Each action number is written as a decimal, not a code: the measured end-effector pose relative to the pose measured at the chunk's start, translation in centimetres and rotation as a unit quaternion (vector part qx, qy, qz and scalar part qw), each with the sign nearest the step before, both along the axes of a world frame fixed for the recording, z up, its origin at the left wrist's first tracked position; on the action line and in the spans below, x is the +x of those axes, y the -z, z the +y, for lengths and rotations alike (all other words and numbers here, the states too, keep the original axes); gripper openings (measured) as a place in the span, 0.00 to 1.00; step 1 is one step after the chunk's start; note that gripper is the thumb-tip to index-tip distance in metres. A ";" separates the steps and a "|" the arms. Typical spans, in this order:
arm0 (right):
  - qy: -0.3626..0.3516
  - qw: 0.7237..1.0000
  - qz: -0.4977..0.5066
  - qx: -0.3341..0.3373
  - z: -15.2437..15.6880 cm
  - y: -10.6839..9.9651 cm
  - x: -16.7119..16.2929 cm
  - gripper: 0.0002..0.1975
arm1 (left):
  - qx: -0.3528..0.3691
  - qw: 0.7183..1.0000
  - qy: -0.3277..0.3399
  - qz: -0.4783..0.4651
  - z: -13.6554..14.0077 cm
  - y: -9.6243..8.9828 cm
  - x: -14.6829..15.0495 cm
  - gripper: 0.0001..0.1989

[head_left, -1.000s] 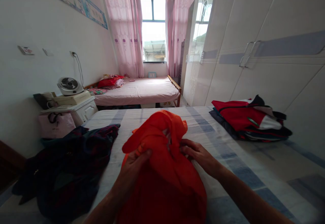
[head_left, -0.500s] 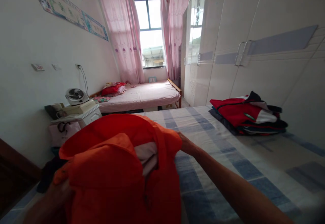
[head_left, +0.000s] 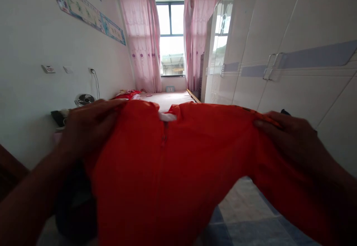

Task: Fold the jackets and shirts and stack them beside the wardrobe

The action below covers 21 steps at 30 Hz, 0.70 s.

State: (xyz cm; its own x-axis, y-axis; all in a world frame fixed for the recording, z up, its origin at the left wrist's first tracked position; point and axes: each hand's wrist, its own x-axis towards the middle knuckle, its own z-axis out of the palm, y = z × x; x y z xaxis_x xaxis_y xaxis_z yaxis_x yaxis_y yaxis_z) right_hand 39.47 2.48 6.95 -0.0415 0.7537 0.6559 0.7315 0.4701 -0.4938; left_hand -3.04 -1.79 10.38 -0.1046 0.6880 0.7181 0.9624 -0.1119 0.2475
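An orange-red zip-up jacket [head_left: 167, 164] hangs spread out in front of me, its front zipper and collar at the middle and its pale lining showing at the neck. My left hand [head_left: 90, 125] is closed on the shoulder at the left. At the other shoulder, my right hand [head_left: 287, 130] pinches the fabric between thumb and fingers. The right sleeve drops below that hand toward the lower right corner. Both hands are held apart at about the same height, and the jacket hides much of the bed below.
A bed with a blue-and-white checked sheet [head_left: 242, 205] lies beneath the jacket. Farther off stands a second bed [head_left: 178, 98] by the window. A small fan [head_left: 85, 99] is at the left, and a white wardrobe [head_left: 301, 86] lines the right. Dark cloth [head_left: 75, 201] lies at lower left.
The jacket was bunched with its hood and opening facing up; now it is lifted and stretched wide by the shoulders. My right hand has moved right, and my left hand has risen.
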 end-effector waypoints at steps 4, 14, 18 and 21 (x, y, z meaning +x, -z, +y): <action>0.109 0.986 -0.110 0.062 9.2 -0.5 -0.7 0.17 | -0.032 0.987 0.021 0.154 10.6 -0.5 2.5 0.22; 0.021 0.988 -0.098 -0.118 10.6 14.9 -3.0 0.11 | -0.205 0.968 0.080 0.123 10.6 14.1 2.9 0.20; -0.008 0.928 0.167 -0.332 7.8 19.1 -2.3 0.10 | -0.269 0.961 0.052 -0.023 5.1 18.9 -0.4 0.22; -0.062 0.833 0.378 -0.400 7.6 18.9 -2.7 0.12 | -0.282 0.949 -0.022 -0.141 3.5 19.9 -2.0 0.26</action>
